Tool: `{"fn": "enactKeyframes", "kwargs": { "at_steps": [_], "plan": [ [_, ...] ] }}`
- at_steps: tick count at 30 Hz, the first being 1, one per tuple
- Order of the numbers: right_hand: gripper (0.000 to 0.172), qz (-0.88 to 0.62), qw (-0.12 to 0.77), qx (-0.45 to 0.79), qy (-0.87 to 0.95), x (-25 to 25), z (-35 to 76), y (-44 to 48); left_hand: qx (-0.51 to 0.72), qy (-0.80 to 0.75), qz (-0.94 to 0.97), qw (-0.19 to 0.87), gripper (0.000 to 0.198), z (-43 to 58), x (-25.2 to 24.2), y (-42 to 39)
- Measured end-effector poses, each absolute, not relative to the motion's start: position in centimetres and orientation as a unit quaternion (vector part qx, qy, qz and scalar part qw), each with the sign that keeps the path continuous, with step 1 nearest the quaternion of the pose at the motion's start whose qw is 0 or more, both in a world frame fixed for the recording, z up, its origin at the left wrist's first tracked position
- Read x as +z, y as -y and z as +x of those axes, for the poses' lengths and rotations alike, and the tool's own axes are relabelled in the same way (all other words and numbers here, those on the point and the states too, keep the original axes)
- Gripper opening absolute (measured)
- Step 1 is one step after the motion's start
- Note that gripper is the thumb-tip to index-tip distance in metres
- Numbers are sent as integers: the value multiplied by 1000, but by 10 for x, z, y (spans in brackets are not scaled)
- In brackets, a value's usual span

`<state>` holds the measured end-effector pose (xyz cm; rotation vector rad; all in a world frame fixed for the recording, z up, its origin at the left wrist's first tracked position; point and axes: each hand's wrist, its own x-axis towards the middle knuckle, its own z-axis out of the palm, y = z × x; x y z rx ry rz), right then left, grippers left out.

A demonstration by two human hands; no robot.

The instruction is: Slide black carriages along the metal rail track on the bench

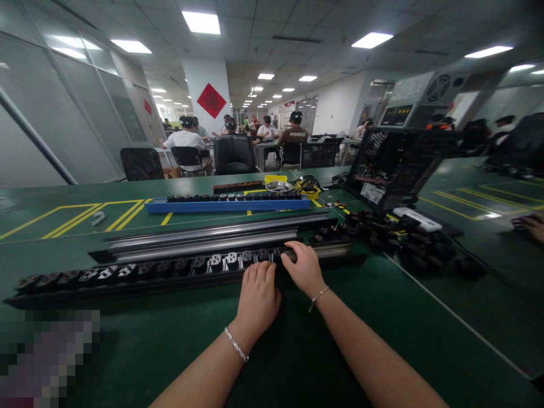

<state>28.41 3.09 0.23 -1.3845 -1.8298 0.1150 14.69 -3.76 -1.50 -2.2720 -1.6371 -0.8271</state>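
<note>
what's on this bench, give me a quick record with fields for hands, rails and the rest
left hand: fingers over the front black rail
right hand: thumb and forefinger at the right part of a row of black parts
grip: cannot tell
behind the rail: silver-topped rails
farther back: blue tray bearing more parts
right side: black computer case, pile of dark pieces
wrists: silver bracelets
</note>
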Motion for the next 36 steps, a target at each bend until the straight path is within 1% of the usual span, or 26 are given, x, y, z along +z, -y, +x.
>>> {"fn": "enactKeyframes", "kwargs": {
  "at_steps": [5,13,19,25,30,36],
  "plan": [
    [24,-605,385,52,695,3,264,-29,-291,559,-768,111,45,148,-15,37],
    [24,-611,381,30,693,4,263,-26,-291,558,-771,102,44,148,-14,37],
    [21,-604,387,33,696,3,265,-28,-282,562,-772,92,44,148,-12,38],
    [20,-605,381,28,699,3,266,-28,-282,559,-772,108,45,147,-11,39],
    [17,-612,373,39,696,5,267,-29,-276,564,-773,93,45,147,-12,38],
    [17,-612,376,37,695,4,269,-30,-278,562,-773,101,45,146,-12,38]
  ]
}}
